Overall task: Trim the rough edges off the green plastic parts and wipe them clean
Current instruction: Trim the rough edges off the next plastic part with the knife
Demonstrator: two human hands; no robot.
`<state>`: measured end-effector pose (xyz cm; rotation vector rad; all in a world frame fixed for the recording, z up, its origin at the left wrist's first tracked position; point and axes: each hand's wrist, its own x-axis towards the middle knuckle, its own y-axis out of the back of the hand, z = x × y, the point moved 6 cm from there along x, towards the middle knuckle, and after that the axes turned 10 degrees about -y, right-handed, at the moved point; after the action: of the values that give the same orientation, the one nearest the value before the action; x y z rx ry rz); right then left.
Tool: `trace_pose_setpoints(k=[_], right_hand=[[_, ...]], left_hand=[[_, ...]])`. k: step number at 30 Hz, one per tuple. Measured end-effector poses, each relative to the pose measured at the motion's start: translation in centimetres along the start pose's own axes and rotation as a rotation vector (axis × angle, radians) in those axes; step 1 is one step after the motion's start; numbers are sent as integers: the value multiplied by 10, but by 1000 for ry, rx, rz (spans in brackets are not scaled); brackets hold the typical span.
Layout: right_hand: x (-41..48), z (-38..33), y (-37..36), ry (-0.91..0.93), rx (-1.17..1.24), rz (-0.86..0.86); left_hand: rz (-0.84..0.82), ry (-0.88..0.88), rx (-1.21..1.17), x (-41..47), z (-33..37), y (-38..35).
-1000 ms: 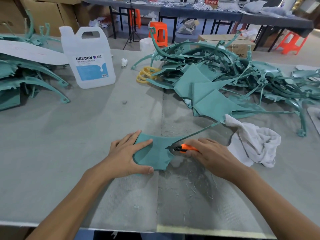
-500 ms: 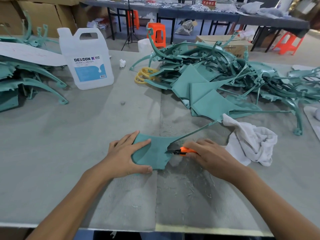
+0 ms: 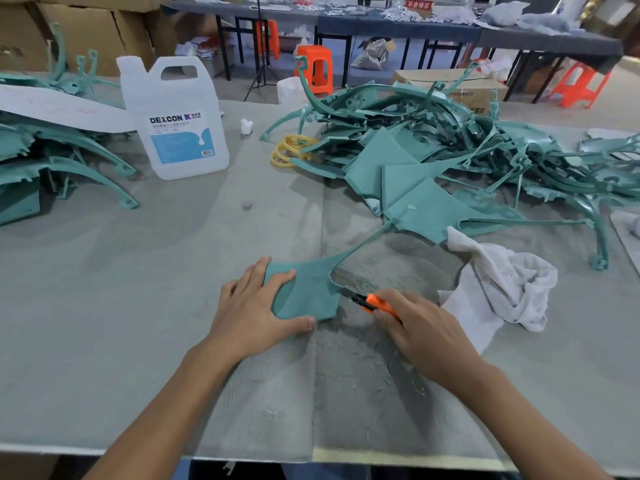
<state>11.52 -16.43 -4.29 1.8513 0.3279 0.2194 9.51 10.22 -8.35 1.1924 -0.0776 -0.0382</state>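
Note:
A flat green plastic part with a long thin arm lies on the grey table in front of me. My left hand holds it down, fingers spread over its left side and thumb along its near edge. My right hand grips an orange utility knife; its blade tip touches the part's right edge. Thin green shavings lie on the table below the knife.
A white rag lies bunched to the right of my right hand. A big heap of green parts fills the back right, another stack the left edge. A white DEXCON jug stands at back left, yellow rings beside the heap.
The knife has slid along the part's right edge toward me, and my right hand has drawn back with it. My left hand stays on the part.

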Motion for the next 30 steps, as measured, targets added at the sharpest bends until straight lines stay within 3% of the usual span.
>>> trace_pose_setpoints(k=[17, 30], right_hand=[[3, -1, -1, -93, -61, 60], [1, -5, -2, -62, -75, 52]], left_hand=[[8, -2, 9, 0, 1, 1], [34, 5, 3, -1, 0, 1]])
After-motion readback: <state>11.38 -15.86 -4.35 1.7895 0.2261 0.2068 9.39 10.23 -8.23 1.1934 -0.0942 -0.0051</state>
